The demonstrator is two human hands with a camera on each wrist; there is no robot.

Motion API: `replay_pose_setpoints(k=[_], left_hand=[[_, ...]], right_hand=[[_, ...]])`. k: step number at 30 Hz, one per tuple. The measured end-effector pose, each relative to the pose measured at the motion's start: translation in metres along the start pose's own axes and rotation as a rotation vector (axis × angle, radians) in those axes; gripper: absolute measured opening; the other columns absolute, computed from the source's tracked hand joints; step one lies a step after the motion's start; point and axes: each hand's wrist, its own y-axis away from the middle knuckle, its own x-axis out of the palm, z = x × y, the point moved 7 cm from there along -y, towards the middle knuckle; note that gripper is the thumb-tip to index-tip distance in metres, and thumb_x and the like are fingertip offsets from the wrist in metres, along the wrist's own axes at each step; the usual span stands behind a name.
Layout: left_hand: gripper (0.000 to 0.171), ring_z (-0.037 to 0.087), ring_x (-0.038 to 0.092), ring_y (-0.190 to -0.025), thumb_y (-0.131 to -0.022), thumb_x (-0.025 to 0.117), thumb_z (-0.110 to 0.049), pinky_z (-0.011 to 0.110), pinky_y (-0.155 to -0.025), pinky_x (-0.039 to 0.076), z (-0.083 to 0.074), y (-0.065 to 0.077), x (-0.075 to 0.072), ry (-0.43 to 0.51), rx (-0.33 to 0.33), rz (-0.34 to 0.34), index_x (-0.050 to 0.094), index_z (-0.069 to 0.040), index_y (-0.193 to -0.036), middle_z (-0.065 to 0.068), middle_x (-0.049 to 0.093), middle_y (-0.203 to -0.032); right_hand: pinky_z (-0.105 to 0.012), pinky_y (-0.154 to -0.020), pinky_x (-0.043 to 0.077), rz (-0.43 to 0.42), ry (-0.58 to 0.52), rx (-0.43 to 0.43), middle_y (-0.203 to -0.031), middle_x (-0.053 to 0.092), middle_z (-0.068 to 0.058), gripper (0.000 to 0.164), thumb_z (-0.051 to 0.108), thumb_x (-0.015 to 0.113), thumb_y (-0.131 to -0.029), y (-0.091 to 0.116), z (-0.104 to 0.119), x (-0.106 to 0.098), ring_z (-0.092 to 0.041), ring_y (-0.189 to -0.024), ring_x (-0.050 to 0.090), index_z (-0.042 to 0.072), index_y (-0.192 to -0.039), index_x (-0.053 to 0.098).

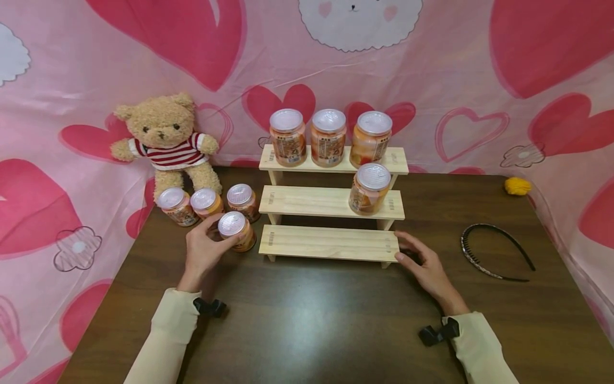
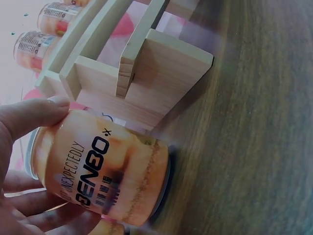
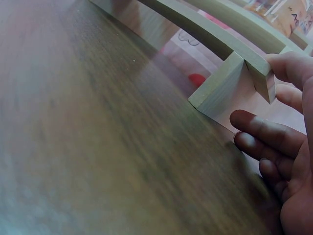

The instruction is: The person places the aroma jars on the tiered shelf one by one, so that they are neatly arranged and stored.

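Note:
My left hand (image 1: 205,253) grips an orange jar with a silvery lid (image 1: 243,240), thumb on one side and fingers around the other. In the left wrist view, the jar (image 2: 122,171) shows dark lettering and leans beside the end of the stepped wooden rack (image 2: 166,63). My right hand (image 1: 424,266) holds the right end of the bottom step (image 1: 331,243) between thumb and forefinger. Its other fingers (image 3: 269,134) curl loosely below the board in the right wrist view. Three jars (image 1: 328,141) stand on the top step, and one jar (image 1: 368,194) sits at the right of the middle step.
Three more jars (image 1: 242,200) stand on the table at the left, by a teddy bear (image 1: 165,141) in a striped shirt. To the right lie a black headband (image 1: 472,258) and a yellow fuzzy object (image 1: 517,186). A pink heart-patterned cloth (image 1: 460,69) hangs behind the brown table (image 1: 297,325).

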Motion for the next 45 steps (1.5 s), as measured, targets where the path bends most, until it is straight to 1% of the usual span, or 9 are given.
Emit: replay_pose_setpoints(k=[4,8,17,23,28,34,38,42,45], left_hand=[[0.056,-0.007,0.060,-0.083,-0.068,0.091,-0.007,0.009,-0.071,0.052,0.002,0.001,-0.001,0.022,-0.022,-0.021,0.069,0.002,-0.118,0.022,0.072,-0.112],[0.055,-0.009,0.060,-0.079,-0.067,0.092,-0.008,0.005,-0.068,0.049,0.002,0.002,-0.002,0.044,-0.041,-0.040,0.070,0.002,-0.117,0.023,0.072,-0.111],[0.054,-0.010,0.061,-0.079,-0.065,0.092,-0.005,0.006,-0.068,0.050,-0.006,0.002,-0.006,0.109,-0.037,-0.059,0.072,0.003,-0.114,0.023,0.072,-0.109],[0.054,-0.014,0.060,-0.080,-0.066,0.092,-0.003,0.005,-0.069,0.051,-0.013,0.003,-0.013,0.138,-0.044,-0.072,0.071,0.004,-0.115,0.023,0.071,-0.111],[0.058,-0.017,0.059,-0.081,-0.068,0.091,-0.005,0.004,-0.070,0.051,-0.020,0.001,-0.016,0.140,-0.052,-0.066,0.069,0.004,-0.120,0.024,0.070,-0.118],[0.059,-0.013,0.061,-0.082,-0.066,0.092,-0.007,0.006,-0.070,0.052,-0.027,-0.001,-0.018,0.109,-0.056,-0.076,0.070,0.004,-0.119,0.022,0.071,-0.116],[0.058,-0.012,0.062,-0.081,-0.064,0.093,-0.005,0.007,-0.069,0.053,-0.035,-0.002,-0.017,0.116,-0.031,-0.082,0.070,0.006,-0.116,0.022,0.071,-0.113],[0.057,-0.015,0.061,-0.078,-0.062,0.093,-0.003,0.007,-0.068,0.053,-0.045,-0.003,-0.016,0.117,-0.001,-0.084,0.071,0.007,-0.114,0.025,0.072,-0.109],[0.057,-0.018,0.060,-0.077,-0.062,0.094,-0.006,0.006,-0.068,0.052,-0.051,-0.004,-0.015,0.097,0.010,-0.078,0.071,0.006,-0.114,0.025,0.072,-0.110]], right_hand=[[-0.009,-0.090,0.043,0.000,-0.003,-0.009,-0.121,0.063,0.028,0.049,-0.006,0.062,-0.093,0.000,0.002,0.000,0.012,-0.111,0.060,-0.001,-0.141,0.053],[-0.009,-0.090,0.043,-0.003,-0.002,0.002,-0.121,0.063,0.029,0.049,-0.006,0.062,-0.093,0.000,0.002,-0.001,0.011,-0.110,0.060,-0.001,-0.141,0.053],[-0.009,-0.089,0.043,0.002,0.030,0.027,-0.120,0.061,0.032,0.048,-0.003,0.062,-0.094,0.001,0.001,-0.003,0.013,-0.109,0.058,0.001,-0.142,0.053],[-0.009,-0.090,0.043,-0.003,0.029,0.050,-0.121,0.061,0.033,0.048,-0.002,0.062,-0.095,0.001,0.000,-0.003,0.013,-0.109,0.058,0.003,-0.142,0.054],[-0.008,-0.090,0.042,-0.006,0.024,0.037,-0.121,0.061,0.032,0.048,-0.003,0.062,-0.094,0.001,-0.001,-0.003,0.013,-0.110,0.058,0.002,-0.141,0.054],[-0.009,-0.090,0.042,-0.001,0.019,0.032,-0.121,0.061,0.030,0.048,-0.003,0.061,-0.095,0.002,-0.002,-0.002,0.012,-0.109,0.059,0.002,-0.142,0.053],[-0.009,-0.090,0.042,0.000,0.020,0.030,-0.121,0.061,0.030,0.048,-0.003,0.061,-0.095,0.001,-0.001,-0.001,0.012,-0.109,0.059,0.002,-0.142,0.053],[-0.010,-0.090,0.043,-0.003,0.021,0.030,-0.121,0.061,0.030,0.048,-0.003,0.061,-0.095,0.001,-0.001,-0.001,0.012,-0.109,0.059,0.002,-0.142,0.053],[-0.010,-0.090,0.043,-0.005,0.020,0.035,-0.120,0.061,0.031,0.048,-0.003,0.062,-0.095,0.001,-0.002,-0.001,0.012,-0.109,0.059,0.002,-0.142,0.053]])
